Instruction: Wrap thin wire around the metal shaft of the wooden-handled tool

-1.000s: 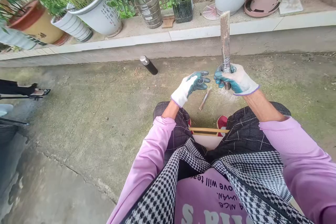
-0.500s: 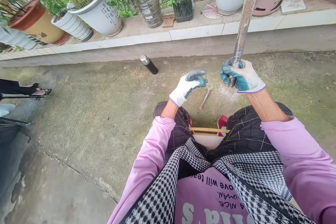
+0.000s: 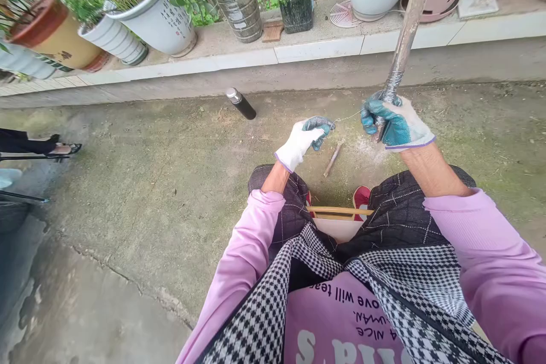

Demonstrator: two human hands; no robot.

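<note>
The right hand (image 3: 398, 122), in a coated glove, is closed around the lower end of a flat wooden stick (image 3: 408, 31), which rises at a tilt above the concrete floor (image 3: 170, 182), its top crossing the view of the front edge of the ledge (image 3: 318, 48). Wire (image 3: 393, 79) is wound around the stick just above the fist, and a thin strand (image 3: 350, 118) spans to the left hand (image 3: 307, 137), whose gloved fingers are curled nearly closed, pinching it. A short stick (image 3: 333, 160) lies on the floor between the hands and the person's feet. A black flask (image 3: 242, 104) stands near the floor's edge along the ledge.
</note>
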